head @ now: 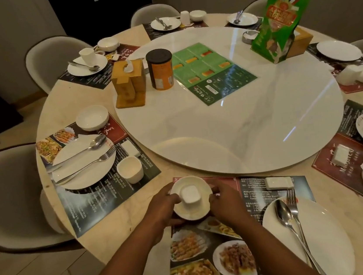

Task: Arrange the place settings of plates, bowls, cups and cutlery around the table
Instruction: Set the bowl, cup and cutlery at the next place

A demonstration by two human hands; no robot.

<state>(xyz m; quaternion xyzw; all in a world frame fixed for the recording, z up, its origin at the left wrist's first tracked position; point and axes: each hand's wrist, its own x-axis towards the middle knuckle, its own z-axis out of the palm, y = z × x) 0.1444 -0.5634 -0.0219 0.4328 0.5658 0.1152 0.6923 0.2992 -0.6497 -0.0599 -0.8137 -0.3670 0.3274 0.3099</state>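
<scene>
Your left hand (pixel 161 205) and right hand (pixel 223 200) both grip the bowl (pixel 195 212) by opposite sides, over the far-left corner of the mat (pixel 258 196), by the near edge of the bench (pixel 75 97). The 2-sided hold likely steadies the cup (pixel 190 194) standing upside down inside. The bowl is white, shallow and glossy; the cup is small, white and square-cornered.

Dim, warm indoor light. Streaks of glare across the glossy turntable (pixel 243 129) toward 3 o'clock. Motion-blurred green packet (pixel 276 27) at 1 o'clock. Bent, wide-angle edges.
</scene>
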